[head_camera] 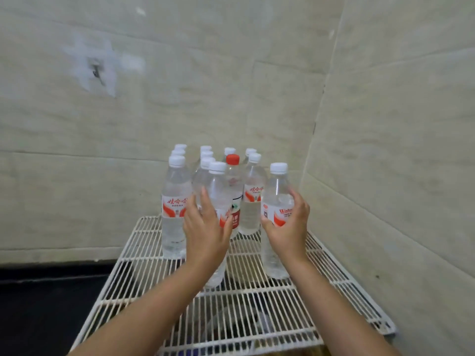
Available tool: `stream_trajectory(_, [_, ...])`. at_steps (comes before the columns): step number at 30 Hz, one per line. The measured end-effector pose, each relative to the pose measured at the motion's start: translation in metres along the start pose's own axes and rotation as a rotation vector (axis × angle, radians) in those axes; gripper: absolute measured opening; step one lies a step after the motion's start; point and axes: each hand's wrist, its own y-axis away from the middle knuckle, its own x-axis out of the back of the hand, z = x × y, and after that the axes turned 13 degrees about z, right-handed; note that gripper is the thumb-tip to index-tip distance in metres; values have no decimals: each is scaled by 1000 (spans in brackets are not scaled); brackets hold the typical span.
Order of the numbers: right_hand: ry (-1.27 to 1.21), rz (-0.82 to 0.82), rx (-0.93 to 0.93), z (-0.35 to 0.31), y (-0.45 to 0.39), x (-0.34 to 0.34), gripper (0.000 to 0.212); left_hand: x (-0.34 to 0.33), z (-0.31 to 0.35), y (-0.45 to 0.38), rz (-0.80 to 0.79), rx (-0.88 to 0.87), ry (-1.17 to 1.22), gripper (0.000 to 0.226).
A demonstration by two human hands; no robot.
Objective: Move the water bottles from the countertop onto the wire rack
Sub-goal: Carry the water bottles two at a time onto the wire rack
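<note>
While both hands set bottles down together, the main risk is a knock-on fall among the crowded bottles on the white wire rack [257, 299]. Landmark for everything below is the red-capped clear plastic bottle [232, 176], which stands in the middle of the group.

The left hand [205, 232] lies with fairly straight fingers against a white-capped clear plastic water bottle with a red-and-white label [218, 186], just in front of the red-capped one; whether the thumb wraps behind it I cannot tell. The right hand [288, 227] has fingers and thumb curled round a second white-capped, red-labelled water bottle [277, 191], in front and to the right of the red-capped one, its base at or just above the wires.

Behind and to either side of the red-capped bottle, about ten more white-capped bottles [177, 201] stand packed close, so much of the task looks done.

Hazards, as I judge them: a base could settle across a gap between wires and tip; the left hand's loose contact could let its tall bottle topple backward into the red-capped one and start a chain; a withdrawing wrist could clip a neighbour. No countertop is in view.
</note>
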Motion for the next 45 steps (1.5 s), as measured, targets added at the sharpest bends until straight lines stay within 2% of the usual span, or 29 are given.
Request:
stream_trajectory(6, [-78, -35, -72, 33, -18, -23, 76, -43, 15, 1, 51, 46, -31, 83])
stream_trajectory(9, [-83, -69, -51, 39, -18, -19, 81, -55, 13, 7, 131, -57, -84, 87])
stream_trajectory(12, [-15, -96, 5, 41, -10, -8, 92, -52, 9, 11, 108, -96, -113, 92])
stream_trajectory(14, [35, -110, 48, 43, -10, -1, 95, -43, 8, 6, 16, -81, -87, 87])
stream_trajectory(18, [81, -194, 50, 40, -19, 10, 83, -21, 7, -14, 38, -147, 21, 64])
stream_trajectory(21, [72, -163, 69, 28, -36, 17, 76, -7, 24, -43, 10, -178, 59, 58])
stream_trajectory(23, [84, -159, 129, 16, -55, 21, 71, -3, 40, -62, -29, -187, 64, 53])
stream_trajectory(25, [150, -235, 193, 1, -78, 23, 64, -3, 52, -73, -66, -229, -60, 48])
stream_trajectory(28, [265, -495, 260, -16, -106, 19, 55, -6, 60, -80, -110, -214, -272, 46])
stream_trajectory(31, [375, -676, 296, -21, -115, 12, 47, -4, 65, -84, -170, -194, -312, 41])
stream_trajectory(34, [364, -657, 274, -21, -114, 19, 45, 4, 68, -92, -322, -314, -265, 37])
stream_trajectory(37, [360, -637, 268, -20, -111, 28, 46, 12, 68, -97, -519, -334, -165, 42])
stream_trajectory(40, [390, -705, 281, -24, -112, 30, 46, 11, 73, -99, -635, -362, -268, 51])
stream_trajectory(42, [431, -768, 306, -29, -115, 30, 46, 9, 77, -97, -599, -398, -345, 47])
stream_trajectory(45, [485, -828, 341, -33, -123, 34, 46, 10, 76, -88, -418, -478, -411, 38])
